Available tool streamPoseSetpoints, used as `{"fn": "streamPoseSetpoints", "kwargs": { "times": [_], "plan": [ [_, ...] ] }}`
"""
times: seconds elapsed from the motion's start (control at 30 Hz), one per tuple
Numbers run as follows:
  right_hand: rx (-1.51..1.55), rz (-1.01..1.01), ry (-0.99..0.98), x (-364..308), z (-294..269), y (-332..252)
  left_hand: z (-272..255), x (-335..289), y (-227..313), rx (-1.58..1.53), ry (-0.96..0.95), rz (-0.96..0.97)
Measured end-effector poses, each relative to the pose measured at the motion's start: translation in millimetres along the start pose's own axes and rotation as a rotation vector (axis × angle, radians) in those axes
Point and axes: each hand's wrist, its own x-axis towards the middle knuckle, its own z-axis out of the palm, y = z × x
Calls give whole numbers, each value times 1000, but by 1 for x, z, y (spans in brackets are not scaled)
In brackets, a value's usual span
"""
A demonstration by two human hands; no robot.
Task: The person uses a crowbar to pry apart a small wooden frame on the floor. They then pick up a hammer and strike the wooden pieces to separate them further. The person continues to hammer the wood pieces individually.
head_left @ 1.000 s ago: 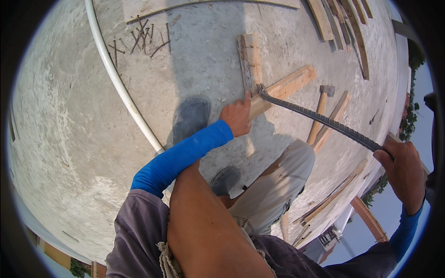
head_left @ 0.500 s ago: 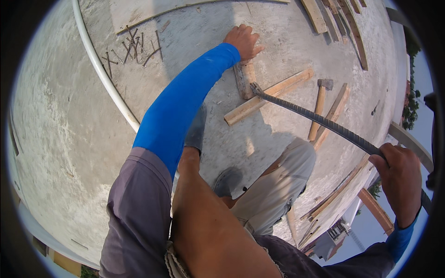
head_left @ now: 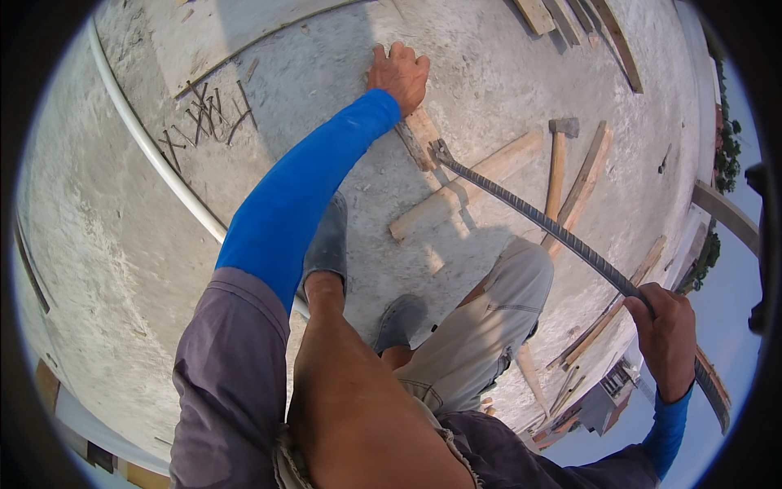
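Note:
At the far middle, my left hand is closed over the upper end of a short piece of wood. My right hand, at the right, is wrapped round a long ribbed steel pry bar. The bar slants across the view, its claw end at the lower end of the short wood; whether the claw grips anything there is too small to tell. Just nearer lies a pale wooden batten, with the bar passing above it.
Bent nails lie in a loose pile left of my hand. A white pipe runs along the left. To the right lie a hatchet and a wooden strip. Several boards lie at the far right. My shoes stand on the concrete.
My right hand has come down and inward with the pry bar. The short wood in my left hand has shifted away from the batten, and the claw now meets its lower end.

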Motion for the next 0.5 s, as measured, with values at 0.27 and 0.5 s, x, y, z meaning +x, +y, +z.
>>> {"fn": "streamPoseSetpoints", "kwargs": {
  "times": [0.27,0.5],
  "plan": [
    [74,20,-11,-18,33,23,2,2,-1,27,-34,44],
    [91,-30,65,-25,44,28,8,-16,-1,-101,209,11]
  ]
}}
